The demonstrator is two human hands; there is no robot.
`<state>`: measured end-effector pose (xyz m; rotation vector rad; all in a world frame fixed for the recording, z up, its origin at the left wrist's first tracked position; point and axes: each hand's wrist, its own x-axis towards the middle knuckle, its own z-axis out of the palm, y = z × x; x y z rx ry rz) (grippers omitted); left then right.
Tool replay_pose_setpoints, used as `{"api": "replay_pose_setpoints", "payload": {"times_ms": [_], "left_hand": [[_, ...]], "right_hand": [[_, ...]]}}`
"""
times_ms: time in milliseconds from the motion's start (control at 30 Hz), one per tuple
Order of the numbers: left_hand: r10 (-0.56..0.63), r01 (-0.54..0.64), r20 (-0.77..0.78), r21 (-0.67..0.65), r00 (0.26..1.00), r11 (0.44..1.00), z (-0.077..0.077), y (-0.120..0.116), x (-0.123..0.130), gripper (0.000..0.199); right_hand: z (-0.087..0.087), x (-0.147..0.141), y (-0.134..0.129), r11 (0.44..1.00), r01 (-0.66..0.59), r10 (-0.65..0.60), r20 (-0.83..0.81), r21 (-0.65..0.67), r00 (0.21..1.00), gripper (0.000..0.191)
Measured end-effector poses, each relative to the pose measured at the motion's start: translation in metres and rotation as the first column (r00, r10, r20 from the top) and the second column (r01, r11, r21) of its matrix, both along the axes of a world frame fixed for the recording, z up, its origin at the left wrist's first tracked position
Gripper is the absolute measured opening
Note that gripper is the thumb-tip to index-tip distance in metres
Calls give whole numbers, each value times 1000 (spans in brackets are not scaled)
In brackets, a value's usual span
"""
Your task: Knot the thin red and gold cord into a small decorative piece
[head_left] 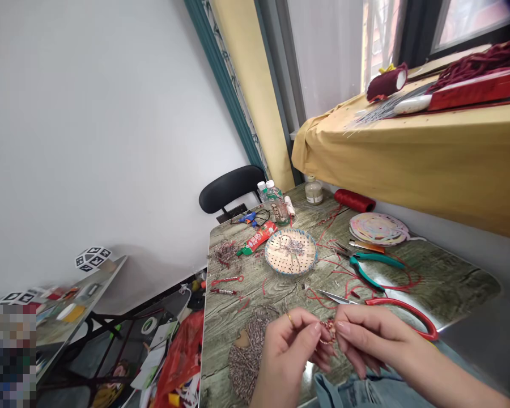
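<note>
Both hands meet near the table's front edge, pinching a short piece of red-and-white twisted cord (328, 330) between them. My left hand (289, 347), a ring on one finger, has its thumb and forefinger closed on the cord's left part. From the other side, the fingertips of my right hand (368, 335) grip the same cord, and they hide part of it. Red-handled scissors (427, 318) lie just beyond the right hand, their blades pointing left. Beside the left hand rests a bundle of mottled brown-grey yarn (244, 368).
Farther back are a shallow woven basket (272, 265) with thread in it, teal-handled pliers (368, 272), loose red cords and a round coiled mat (376, 228). Plastic bottles (276, 207), a glass jar (313, 192) and a red thread spool (353, 200) stand or lie behind.
</note>
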<state>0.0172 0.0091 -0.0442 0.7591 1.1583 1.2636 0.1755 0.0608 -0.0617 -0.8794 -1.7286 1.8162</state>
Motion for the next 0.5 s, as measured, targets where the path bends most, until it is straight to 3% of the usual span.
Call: {"api": "replay_pose_setpoints", "payload": {"times_ms": [67, 167, 300, 400, 500], "left_hand": [[18, -17, 38, -26, 999, 1000, 1, 2, -1, 37], [62, -59, 56, -62, 996, 996, 2, 4, -3, 37], [130, -127, 36, -62, 991, 990, 0, 6, -6, 37], [173, -172, 8, -42, 985, 984, -2, 7, -10, 37], [205, -205, -3, -33, 979, 978, -3, 9, -14, 36]], "right_hand": [[-3, 1, 5, 999, -21, 21, 1, -46, 1000, 58], [-10, 8, 15, 1000, 13, -13, 49, -12, 999, 56], [-28, 32, 43, 973, 161, -190, 175, 164, 966, 47], [-56, 59, 72, 840, 340, -474, 267, 423, 839, 41], [-91, 84, 91, 688, 316, -634, 331, 653, 698, 32]]}}
